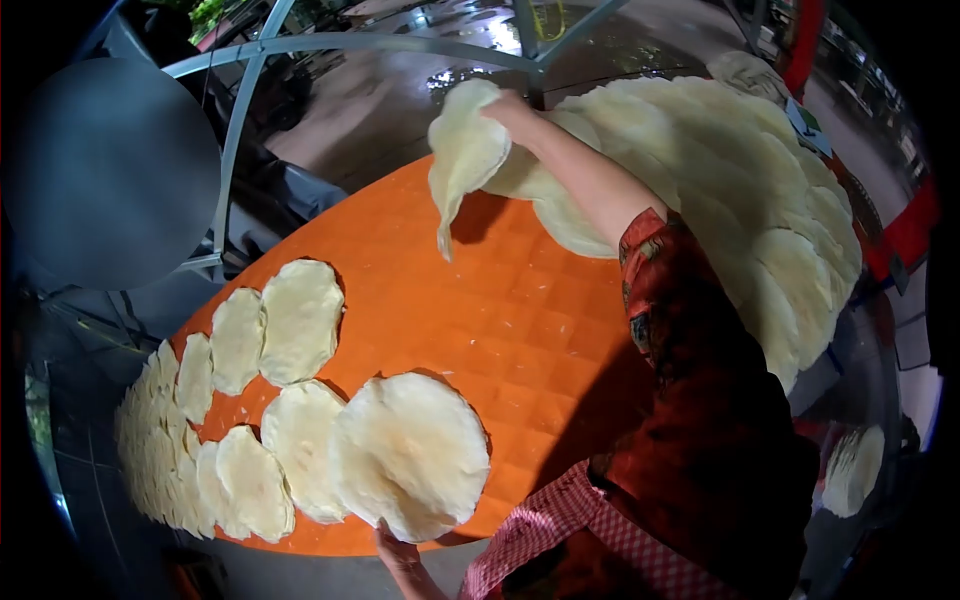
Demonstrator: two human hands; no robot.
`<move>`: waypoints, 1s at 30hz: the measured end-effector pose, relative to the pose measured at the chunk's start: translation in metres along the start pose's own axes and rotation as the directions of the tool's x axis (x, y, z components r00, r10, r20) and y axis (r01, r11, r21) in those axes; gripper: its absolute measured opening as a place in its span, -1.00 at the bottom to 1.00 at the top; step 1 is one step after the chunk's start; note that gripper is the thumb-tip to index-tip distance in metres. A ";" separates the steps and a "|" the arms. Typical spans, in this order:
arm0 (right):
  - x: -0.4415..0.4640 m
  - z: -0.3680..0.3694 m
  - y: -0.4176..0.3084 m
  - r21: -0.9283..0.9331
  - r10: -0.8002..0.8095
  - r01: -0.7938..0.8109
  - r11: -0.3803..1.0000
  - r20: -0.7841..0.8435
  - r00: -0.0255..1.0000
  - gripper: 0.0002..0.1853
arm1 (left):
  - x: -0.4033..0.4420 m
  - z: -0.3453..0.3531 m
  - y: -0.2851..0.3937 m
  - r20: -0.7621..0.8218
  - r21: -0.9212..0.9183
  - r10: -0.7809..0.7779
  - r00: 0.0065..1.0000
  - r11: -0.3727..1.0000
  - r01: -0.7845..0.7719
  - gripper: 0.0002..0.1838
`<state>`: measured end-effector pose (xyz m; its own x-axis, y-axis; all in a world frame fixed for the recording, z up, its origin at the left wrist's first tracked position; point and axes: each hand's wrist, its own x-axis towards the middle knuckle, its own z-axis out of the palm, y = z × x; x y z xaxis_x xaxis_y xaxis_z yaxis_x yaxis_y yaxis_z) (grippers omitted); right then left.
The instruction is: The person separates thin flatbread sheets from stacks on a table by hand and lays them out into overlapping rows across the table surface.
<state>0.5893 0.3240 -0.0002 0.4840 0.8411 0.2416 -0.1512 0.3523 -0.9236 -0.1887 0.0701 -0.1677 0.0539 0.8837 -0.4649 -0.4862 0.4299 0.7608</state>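
My right hand (513, 113) is stretched out to the far side of the orange-covered table (450, 320). It pinches a thin round flatbread (465, 145) by its edge, and the sheet hangs down in a fold. Close by lies a broad heap of overlapping flatbreads (720, 160). At the near edge, my left hand (402, 565) is at the rim of a large pale flatbread (410, 450) with brownish patches. The fingers of that hand are partly hidden under the bread, which overlaps a neighbouring flatbread (300, 450).
Rows of flatbreads (155, 450) overlap along the table's left end. A big round grey disc (110, 175) stands beyond it, near a metal frame (400, 43). Behind the heap lies a crumpled cloth (748, 75). A stack of pale rounds (852, 470) is at the right.
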 end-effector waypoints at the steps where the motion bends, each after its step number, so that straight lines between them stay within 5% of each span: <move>1: 0.009 -0.013 0.031 -0.008 0.028 -0.029 1.000 -0.165 0.986 -0.62 | 0.002 -0.007 -0.004 0.003 0.000 0.006 1.000 1.000 -0.006 -0.42; 2: 0.014 -0.028 0.067 -0.014 0.055 -0.063 0.998 -0.328 0.943 -0.58 | 0.000 -0.007 -0.006 0.006 0.000 0.007 1.000 1.000 -0.007 -0.42; 4: -0.009 -0.058 0.143 0.451 0.154 -0.086 0.888 -0.117 0.981 -0.70 | -0.005 0.002 -0.006 -0.030 0.013 0.014 0.999 1.000 -0.014 -0.42; 7: -0.069 -0.051 0.200 0.183 0.433 -0.393 0.901 -0.403 0.806 -0.78 | -0.012 0.029 0.003 -0.008 0.029 0.037 0.999 0.999 -0.037 -0.42; 9: -0.115 -0.029 0.243 0.096 0.581 -0.590 0.801 -0.360 0.730 -0.84 | -0.010 0.033 0.003 0.001 0.025 0.045 0.999 0.999 -0.045 -0.42; 10: -0.136 -0.015 0.274 0.152 0.685 -0.668 0.728 -0.202 0.700 -0.87 | -0.007 0.029 -0.001 -0.012 0.011 0.045 0.999 0.999 -0.045 -0.42; 11: -0.187 0.059 0.238 -0.188 0.419 -0.451 0.873 -0.185 0.889 -0.96 | -0.009 0.031 -0.002 -0.028 -0.004 0.043 0.999 0.999 -0.043 -0.42; 12: -0.236 0.117 0.204 -0.220 0.327 -0.312 0.924 0.035 0.944 -0.91 | -0.009 0.034 -0.002 -0.028 -0.043 0.000 1.000 0.999 -0.001 -0.43; 13: -0.280 0.170 0.172 -0.407 0.383 -0.254 0.877 0.276 0.882 -0.80 | -0.010 0.050 0.001 0.012 -0.051 0.004 1.000 0.999 -0.003 -0.44; 15: -0.373 0.247 0.115 -0.495 0.473 -0.174 0.851 0.579 0.665 -0.41 | -0.018 0.083 0.008 -0.011 -0.010 0.003 1.000 1.000 -0.003 -0.52; 18: -0.481 0.307 0.068 -0.517 0.327 0.256 0.817 0.781 0.531 -0.07 | -0.022 0.105 0.016 0.116 0.057 0.023 0.993 0.998 -0.030 -0.61; 20: -0.511 0.326 0.076 -0.552 0.190 0.302 0.777 0.663 0.724 -0.32 | -0.024 0.124 0.026 0.171 0.134 0.012 0.985 0.990 -0.035 -0.69; 22: -0.481 0.335 0.067 -0.595 0.391 0.048 0.803 0.585 0.710 -0.60 | -0.015 0.113 0.024 0.230 0.220 0.065 0.971 0.968 -0.117 -0.72; 24: -0.446 0.337 0.061 -0.632 0.272 0.069 0.772 0.425 0.863 -0.80 | -0.030 0.132 0.038 0.234 0.265 0.134 0.963 0.944 -0.196 -0.73; 27: -0.352 0.286 0.042 -0.572 0.070 0.160 0.804 0.358 0.931 -0.84 | -0.024 0.112 0.031 0.207 0.285 0.225 0.952 0.917 -0.278 -0.78; 30: -0.292 0.208 -0.048 -0.554 0.164 -0.078 0.829 0.108 0.981 -0.80 | -0.009 0.076 0.013 0.125 0.316 0.243 0.962 0.909 -0.271 -0.86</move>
<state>0.2756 0.1472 0.0356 0.3569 0.9267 0.1177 0.3145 -0.0006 -0.9493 -0.1292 0.0814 -0.1192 0.0426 0.9778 -0.2052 -0.1816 0.2096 0.9608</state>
